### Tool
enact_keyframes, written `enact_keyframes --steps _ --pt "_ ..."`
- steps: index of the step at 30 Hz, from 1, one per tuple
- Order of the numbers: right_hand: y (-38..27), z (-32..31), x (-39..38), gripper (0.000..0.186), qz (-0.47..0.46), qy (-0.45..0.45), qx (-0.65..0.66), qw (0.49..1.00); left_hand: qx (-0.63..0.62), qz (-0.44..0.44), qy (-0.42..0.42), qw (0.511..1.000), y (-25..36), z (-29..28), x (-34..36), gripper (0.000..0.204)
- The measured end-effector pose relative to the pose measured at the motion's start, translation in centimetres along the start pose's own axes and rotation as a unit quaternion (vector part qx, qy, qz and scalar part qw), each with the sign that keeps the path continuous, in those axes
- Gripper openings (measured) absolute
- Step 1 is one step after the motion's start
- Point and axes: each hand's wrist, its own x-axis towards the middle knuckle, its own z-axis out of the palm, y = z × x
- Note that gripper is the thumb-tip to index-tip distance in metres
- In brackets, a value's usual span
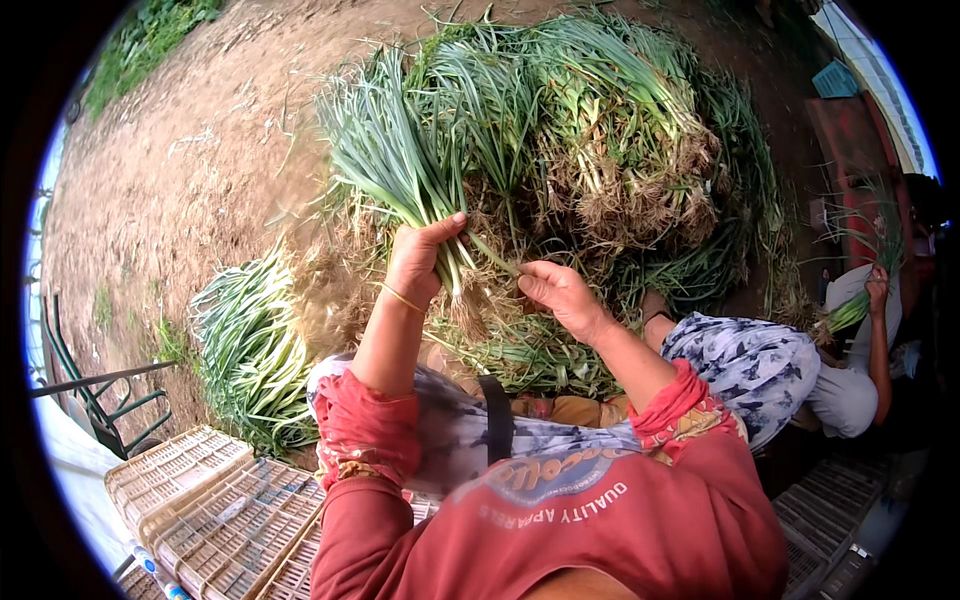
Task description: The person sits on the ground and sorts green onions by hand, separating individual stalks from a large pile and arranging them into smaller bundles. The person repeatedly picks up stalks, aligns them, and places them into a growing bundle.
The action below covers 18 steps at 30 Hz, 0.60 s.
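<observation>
A bunch of green onions (400, 165) is clasped in my left hand (414, 262), its long leaves fanning away toward the far left. Brown roots (470, 308) hang from its near end. With thumb and fingertips closed, my right hand (562, 297) pinches the end of a single pale green stalk (493, 256) that slants out from the bunch. Beyond both hands lies a large heap of unsorted green onions (610, 110), with soil-brown roots facing me. To the left, cleaner green onions (262, 345) lie in a pile with their white ends together.
Stripped leaves (530, 355) litter the ground between my legs and the heap. Plastic crates (240, 530) stand at the lower left, near a dark metal frame (110, 395). Another person's hand (878, 285) holds green onions at the far right. A blue basket (835, 80) sits at the upper right.
</observation>
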Motion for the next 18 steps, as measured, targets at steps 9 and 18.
enact_keyframes --steps 9,18 --pt "0.6 1.5 2.5 0.016 0.042 -0.051 -0.052 0.996 -0.073 -0.013 -0.044 0.996 0.5 0.2 -1.3 0.013" --pt "0.2 0.3 9.8 0.015 -0.248 0.045 -0.493 0.833 -0.051 0.231 0.082 0.968 3.6 -0.1 -1.1 0.026"
